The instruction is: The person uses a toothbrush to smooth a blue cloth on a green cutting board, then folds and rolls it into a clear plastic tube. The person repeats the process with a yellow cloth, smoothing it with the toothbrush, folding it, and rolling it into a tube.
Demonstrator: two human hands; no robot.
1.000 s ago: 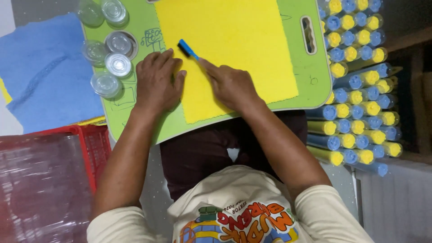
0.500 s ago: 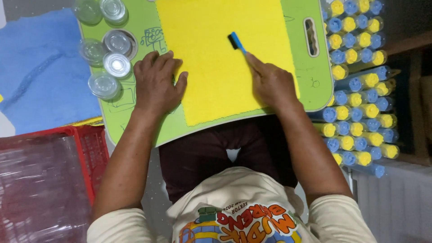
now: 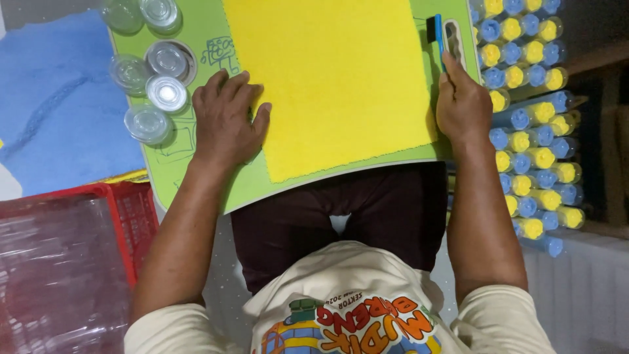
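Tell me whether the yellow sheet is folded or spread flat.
Spread flat. The yellow sheet lies open on the green board with no fold visible; the left hand presses on its edge.

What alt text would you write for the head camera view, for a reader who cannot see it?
A seated person's right hand holds a blue brush at the right edge of a green board, while the left hand lies flat at the edge of a yellow sheet. Clear lids lie to the left, blue and yellow tubes to the right.

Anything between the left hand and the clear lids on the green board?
Nothing visible. The left hand lies flat at the yellow sheet's edge; only bare green board separates it from the lids. The right hand holds the blue brush on the far side.
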